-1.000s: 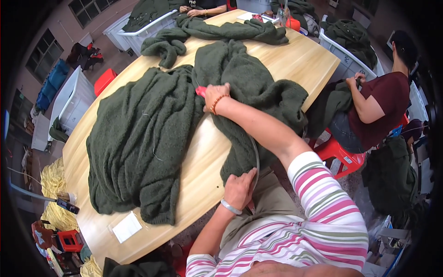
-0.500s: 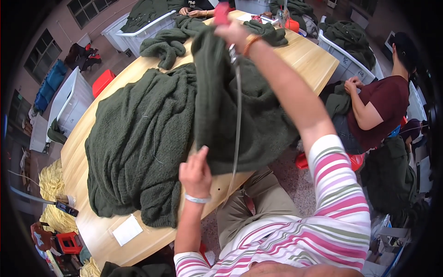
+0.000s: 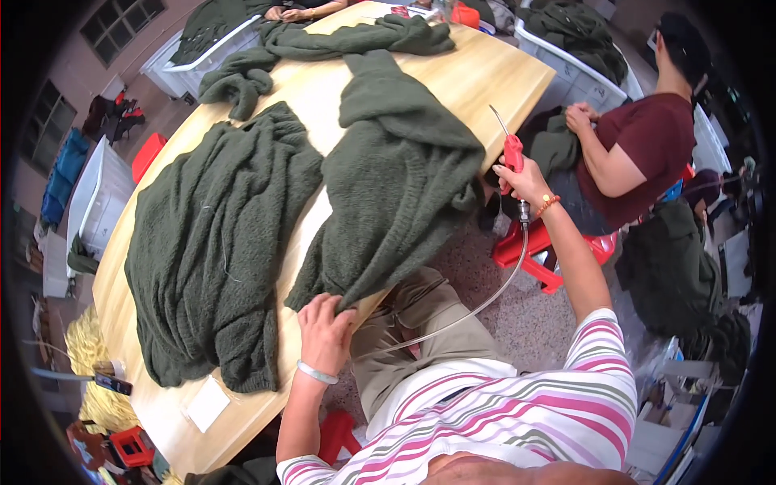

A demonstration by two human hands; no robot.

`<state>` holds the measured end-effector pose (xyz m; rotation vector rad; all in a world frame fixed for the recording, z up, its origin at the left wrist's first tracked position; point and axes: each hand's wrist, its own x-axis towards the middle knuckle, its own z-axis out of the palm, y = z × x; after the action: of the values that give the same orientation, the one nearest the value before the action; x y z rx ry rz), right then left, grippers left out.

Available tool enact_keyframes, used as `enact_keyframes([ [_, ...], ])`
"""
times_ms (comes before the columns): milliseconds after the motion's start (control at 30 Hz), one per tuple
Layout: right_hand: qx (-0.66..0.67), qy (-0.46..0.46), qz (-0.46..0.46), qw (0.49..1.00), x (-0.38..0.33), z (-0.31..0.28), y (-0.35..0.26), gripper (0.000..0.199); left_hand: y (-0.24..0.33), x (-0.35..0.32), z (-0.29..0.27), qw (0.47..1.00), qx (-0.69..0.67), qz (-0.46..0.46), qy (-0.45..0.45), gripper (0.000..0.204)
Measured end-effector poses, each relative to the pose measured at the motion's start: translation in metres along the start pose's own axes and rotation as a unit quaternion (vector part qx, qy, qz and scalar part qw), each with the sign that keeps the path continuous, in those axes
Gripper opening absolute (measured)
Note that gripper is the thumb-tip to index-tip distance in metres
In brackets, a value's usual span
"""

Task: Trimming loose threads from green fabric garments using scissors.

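Note:
A dark green knitted sweater (image 3: 396, 178) lies bunched on the wooden table in front of me. My left hand (image 3: 325, 333) has its fingers closed over the sweater's near edge, by the table's rim. Out past the table's right side, my right hand (image 3: 527, 182) is wrapped round a red air blow gun (image 3: 513, 149) with a thin metal nozzle pointing up and away. From the gun's base a clear hose (image 3: 495, 293) curves down across my lap. Left of the sweater, a heap of similar green knitwear (image 3: 218, 259) rests apart from my hands, with a loose thread on it.
The wooden table (image 3: 493, 77) carries more green knit pieces (image 3: 356, 39) at its far side and a white paper (image 3: 208, 404) near left. A co-worker in a maroon top (image 3: 647, 153) sits at right, close to a red stool (image 3: 537, 263). Garment-filled white bins (image 3: 566, 69) stand beyond.
My right hand with the blow gun has swung from the far middle down to the right. The raised sweater cloth now lies on the table, and my left hand has closed on its near edge.

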<state>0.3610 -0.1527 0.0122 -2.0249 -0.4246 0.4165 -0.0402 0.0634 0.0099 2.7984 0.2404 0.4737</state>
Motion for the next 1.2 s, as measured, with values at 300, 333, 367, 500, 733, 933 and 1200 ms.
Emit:
enact_keyframes([
  [300,0.03,-0.012,-0.235,0.972,0.03,0.036,-0.06,0.036,0.049,0.142,0.027,0.804,-0.549,-0.229,0.003,0.052],
  [333,0.011,0.002,-0.266,0.964,0.036,0.048,-0.072,0.038,0.044,0.167,0.035,0.725,-0.634,-0.27,-0.015,0.06],
  [367,-0.016,-0.003,-0.286,0.958,0.039,0.064,-0.09,0.04,0.031,0.186,0.044,0.628,-0.713,-0.312,-0.008,0.061],
  [500,-0.129,0.021,-0.314,0.94,0.079,0.125,-0.105,0.036,0.004,0.256,0.091,0.54,-0.763,-0.353,0.042,0.05],
  [733,-0.219,0.028,-0.081,0.972,0.138,0.144,-0.089,0.022,-0.022,0.28,0.126,0.561,-0.741,-0.365,-0.052,0.021],
  [933,0.011,-0.046,-0.141,0.989,0.179,0.108,-0.1,0.021,-0.038,0.287,0.102,0.687,-0.654,-0.31,0.069,0.019],
  [1200,0.159,-0.023,0.022,0.987,0.124,-0.038,-0.036,0.012,-0.016,0.163,-0.033,0.731,-0.634,-0.241,0.074,0.011],
])
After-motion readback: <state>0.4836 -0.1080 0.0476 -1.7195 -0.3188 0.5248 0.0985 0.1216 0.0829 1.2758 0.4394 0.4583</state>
